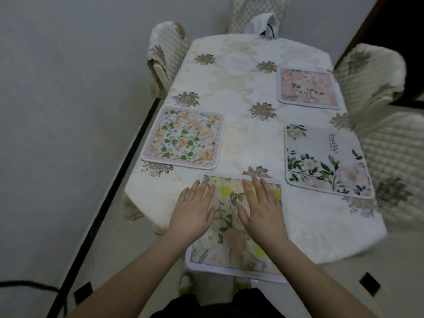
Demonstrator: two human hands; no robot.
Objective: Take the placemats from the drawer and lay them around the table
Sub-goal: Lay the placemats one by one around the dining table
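Both hands lie flat, fingers straight and slightly spread, on a yellow-and-peach floral placemat with a white border [238, 237] at the 6 o'clock edge of the table. The left hand [195, 210] presses the mat's left part, its outer fingers reaching past the mat's edge onto the cream tablecloth with brown flower motifs [241, 72]. The right hand [261, 207] presses the mat's upper right part. The mat's near edge hangs just over the table's rim.

Three more mats lie on the cloth. A square mat with green leaves and orange blooms inside a pink border [183, 137] sits at 9 o'clock. A white mat with green sprigs, white flowers and a printed word [325, 159] lies at 3 o'clock, and a pink floral mat with a pale border [307, 88] lies at 1 o'clock, well apart from it.

Quilted cream chair covers [367, 74] stand at the table's far and right sides. A white cloth bag with a dark strap [261, 25] rests at 12 o'clock.
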